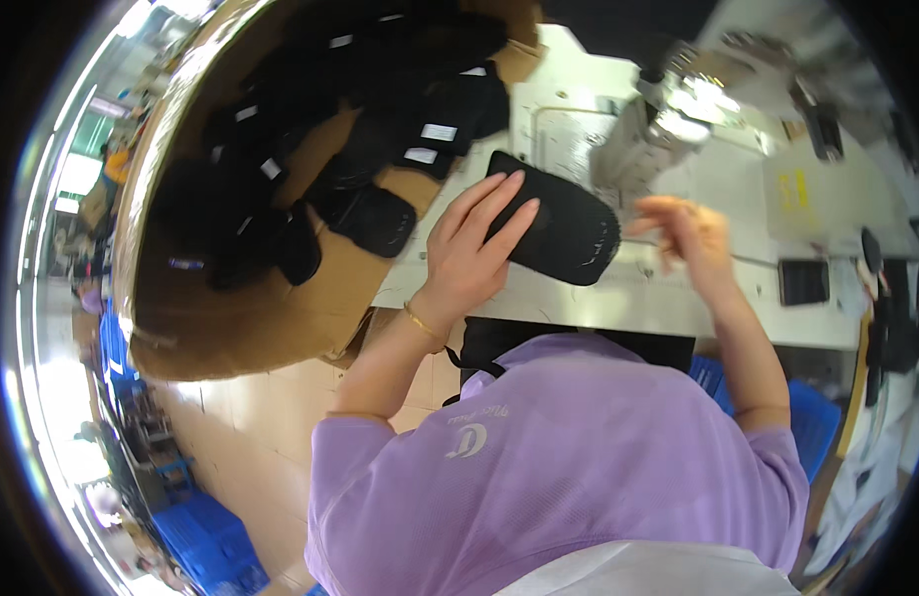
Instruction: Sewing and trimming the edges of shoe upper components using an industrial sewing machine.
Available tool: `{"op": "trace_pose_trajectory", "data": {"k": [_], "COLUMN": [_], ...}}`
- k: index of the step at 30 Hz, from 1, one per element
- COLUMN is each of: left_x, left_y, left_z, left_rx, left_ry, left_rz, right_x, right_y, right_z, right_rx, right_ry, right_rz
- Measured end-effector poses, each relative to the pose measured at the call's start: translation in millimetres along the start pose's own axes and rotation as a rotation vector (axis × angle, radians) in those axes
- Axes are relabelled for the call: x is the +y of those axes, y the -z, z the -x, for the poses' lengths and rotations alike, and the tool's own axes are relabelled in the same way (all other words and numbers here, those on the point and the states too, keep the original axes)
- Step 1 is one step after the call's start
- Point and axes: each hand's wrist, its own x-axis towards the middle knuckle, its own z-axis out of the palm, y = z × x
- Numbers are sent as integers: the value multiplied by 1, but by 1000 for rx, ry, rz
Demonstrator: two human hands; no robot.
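Note:
My left hand (479, 238) lies over the near-left part of a black fabric piece (569, 223), its fingers spread across the top and the thumb side hidden. The piece is flat and padded-looking, with a rounded end that carries short pale stitches. It is held tilted above the white sewing table (618, 308). To the right of that rounded end is my right hand (688, 238), slightly blurred, its fingers loosely bent and apart with nothing visible in them. Just beyond both hands stands a sewing machine (643, 144) with a lit lamp at its head.
A large cardboard box (271, 353) on the left holds many black fabric pieces (370, 214), some with white labels. A dark rectangular object (804, 282) lies on the table at right. Blue crates (211, 541) stand on the floor at lower left.

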Motion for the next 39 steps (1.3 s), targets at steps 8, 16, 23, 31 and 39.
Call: {"op": "trace_pose_trajectory", "data": {"k": [8, 16, 23, 31, 39], "left_x": [4, -40, -54, -75, -81], "left_y": [-25, -17, -24, -54, -61], "left_z": [-77, -158, -163, -175, -186], "left_rx": [-41, -574, -676, -737, -789], "left_ry": [394, 558, 821, 799, 865], "left_rz": [938, 1229, 1439, 1378, 1229], "right_x": [-21, -26, -38, -47, -46], "right_y": [-29, -34, -44, -34, -39], "right_z": [14, 6, -3, -12, -16], "right_rx": [66, 150, 159, 228, 244], "right_ry": [98, 274, 357, 73, 151], "right_rz": [200, 287, 302, -42, -28]}}
